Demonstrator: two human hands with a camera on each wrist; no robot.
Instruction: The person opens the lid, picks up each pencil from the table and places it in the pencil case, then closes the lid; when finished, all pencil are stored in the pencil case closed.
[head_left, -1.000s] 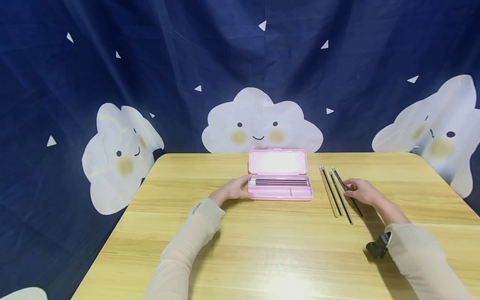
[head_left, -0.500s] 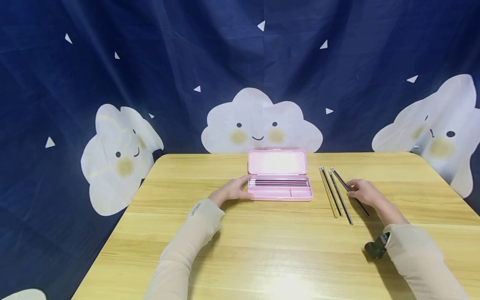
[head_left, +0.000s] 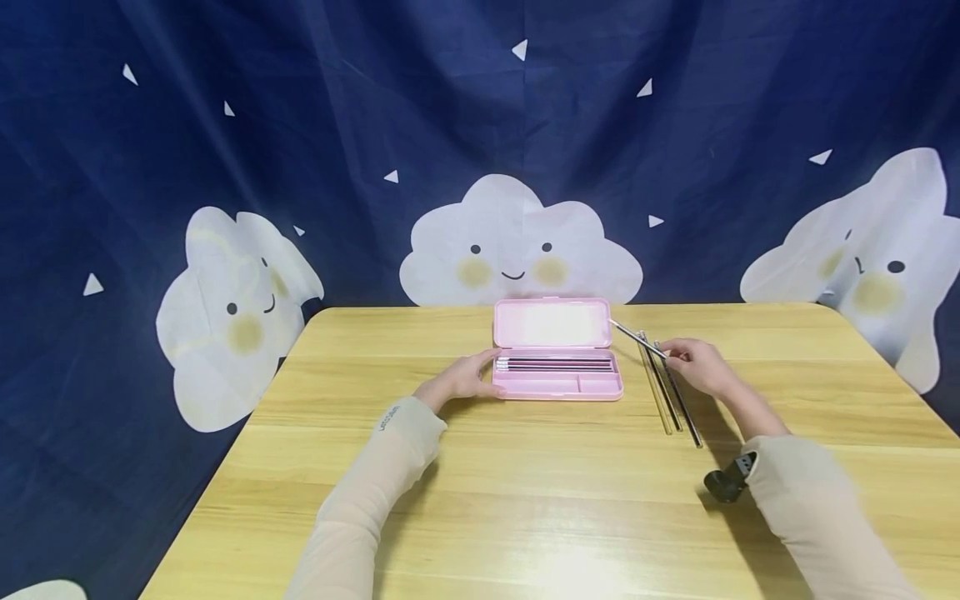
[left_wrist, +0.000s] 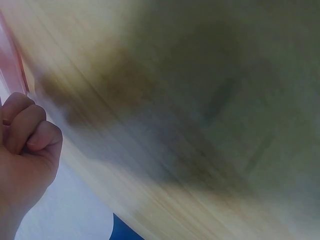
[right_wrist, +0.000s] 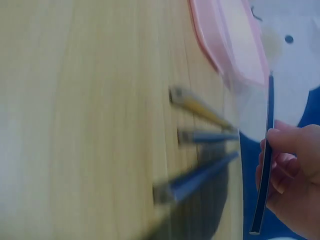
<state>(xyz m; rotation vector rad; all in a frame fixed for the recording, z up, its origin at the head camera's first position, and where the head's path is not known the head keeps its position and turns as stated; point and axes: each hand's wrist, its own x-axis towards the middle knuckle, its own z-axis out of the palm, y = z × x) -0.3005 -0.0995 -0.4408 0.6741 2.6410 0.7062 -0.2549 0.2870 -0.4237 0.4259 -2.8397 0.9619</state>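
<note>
My right hand (head_left: pixel 699 367) pinches a dark pencil (right_wrist: pixel 265 170) between thumb and fingers, above the table. Its far end points left toward the lid of an open pink pencil case (head_left: pixel 536 385). Below and left of that hand lie three pencils, a gold one (right_wrist: pixel 202 111) and two dark ones (right_wrist: pixel 195 177). Several pencils (head_left: pixel 555 365) lie side by side in the case's back compartment, white ends to the left. At the case's left end my left hand (head_left: pixel 461 381) holds the edge, thumb in front. In the left wrist view its fingers (left_wrist: pixel 30 122) look curled, their contact mostly hidden.
The wooden table (head_left: pixel 525 492) reaches to a dark blue curtain (head_left: pixel 450 100) with printed clouds behind it. A small black camera (head_left: pixel 727 483) hangs at the right sleeve. The case's front part has two compartments split by a divider.
My right hand has lifted the rightmost pencil off the table and moved it left, its far end swung toward the case. My left hand stays at the case.
</note>
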